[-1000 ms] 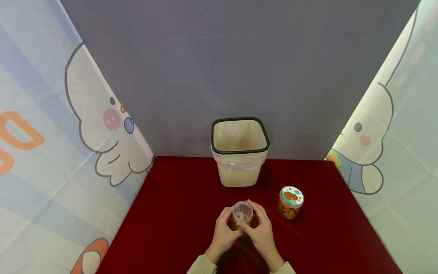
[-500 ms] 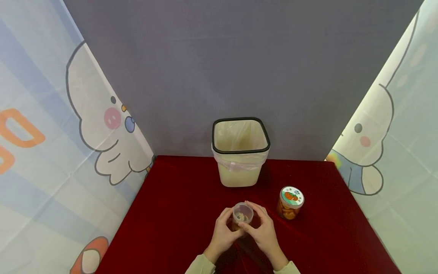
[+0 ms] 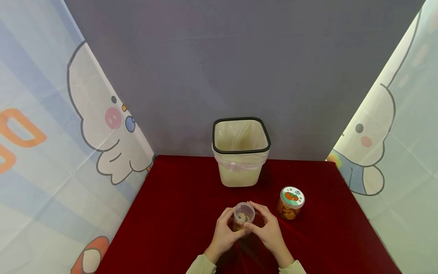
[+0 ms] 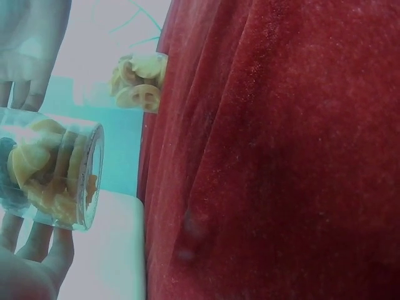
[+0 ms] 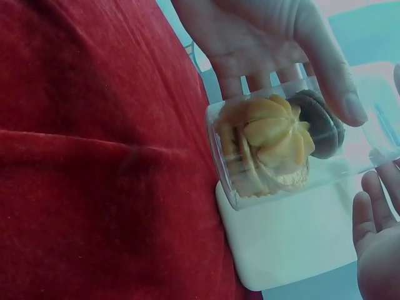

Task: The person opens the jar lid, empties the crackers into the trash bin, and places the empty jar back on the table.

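Observation:
A clear plastic jar of cookies (image 3: 243, 217) is held between both hands, its round top facing up. Whether a clear lid covers that top I cannot tell. My left hand (image 3: 221, 233) grips the jar's lower left side; in the right wrist view the thumb of this left hand (image 5: 262, 34) lies across the wall. My right hand (image 3: 268, 232) curls its thumb and fingers about the upper rim from the right. Pale swirled cookies and a dark one show through the jar wall (image 5: 265, 147). In the left wrist view the jar (image 4: 53, 172) hangs above the red cloth.
A second cookie jar (image 3: 290, 203), with an orange-fruit label on its lid, stands to the right. Behind the hands is a cream bin (image 3: 239, 173) with a black rim and a clear liner. Red cloth (image 3: 178, 213) covers the table, up to a grey back curtain (image 3: 236, 68).
The held jar has shifted slightly right. My right hand, with its thumb, has also moved a little to the right along the rim. The left hand has barely moved.

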A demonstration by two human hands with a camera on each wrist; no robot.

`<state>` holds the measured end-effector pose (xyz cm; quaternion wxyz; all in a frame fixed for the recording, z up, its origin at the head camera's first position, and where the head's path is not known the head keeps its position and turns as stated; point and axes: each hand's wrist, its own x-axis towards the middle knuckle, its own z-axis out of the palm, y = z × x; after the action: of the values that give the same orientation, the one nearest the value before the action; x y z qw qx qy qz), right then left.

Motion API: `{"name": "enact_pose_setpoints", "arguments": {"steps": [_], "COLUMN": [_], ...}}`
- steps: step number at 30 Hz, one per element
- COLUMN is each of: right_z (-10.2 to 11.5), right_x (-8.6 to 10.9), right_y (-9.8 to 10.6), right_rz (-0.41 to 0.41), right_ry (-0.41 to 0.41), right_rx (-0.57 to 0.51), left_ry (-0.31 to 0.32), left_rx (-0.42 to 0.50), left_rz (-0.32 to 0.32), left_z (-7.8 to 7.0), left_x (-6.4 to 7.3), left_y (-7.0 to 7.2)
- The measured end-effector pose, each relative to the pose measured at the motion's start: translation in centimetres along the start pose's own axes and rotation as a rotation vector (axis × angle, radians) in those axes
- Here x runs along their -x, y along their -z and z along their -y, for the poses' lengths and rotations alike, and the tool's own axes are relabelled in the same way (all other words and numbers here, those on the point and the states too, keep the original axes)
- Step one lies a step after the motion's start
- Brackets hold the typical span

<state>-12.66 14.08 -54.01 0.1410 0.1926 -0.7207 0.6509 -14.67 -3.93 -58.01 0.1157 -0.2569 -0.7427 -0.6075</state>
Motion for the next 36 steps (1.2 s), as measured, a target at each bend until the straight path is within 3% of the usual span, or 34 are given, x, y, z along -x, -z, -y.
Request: {"name": "enact_pose_setpoints", "arguments": {"steps": [6, 20, 25, 30, 36], "right_z": [-0.6, -0.8, 1.1, 3.7, 4.4], "right_x": [0.0, 0.4, 0.4, 0.0, -0.3], "right_y": [0.4, 0.9, -0.3, -2.3, -3.5], "right_rz": [-0.001, -0.067, -0.152, -0.246, -0.301], "right_ry": [0.027, -0.013, -0.01, 0.006, -0.016], "right_rx": [0.02, 0.043, 0.091, 0.215, 0.208], "left_ry": [-0.013, 0.064, 0.087, 0.059, 0.026], "left_rx": [0.005, 0.001, -0.038, -0.08, -0.052], "left_rz": [-0.011, -0.004, -0.047, -0.107, -0.1], "left_z": [0.3, 0.2, 0.2, 0.3, 0.2], "left_x": [0.1, 0.1, 0.0, -0.3, -0.3], "left_y": [-0.2, -0.1, -0.4, -0.8, -1.1]}}
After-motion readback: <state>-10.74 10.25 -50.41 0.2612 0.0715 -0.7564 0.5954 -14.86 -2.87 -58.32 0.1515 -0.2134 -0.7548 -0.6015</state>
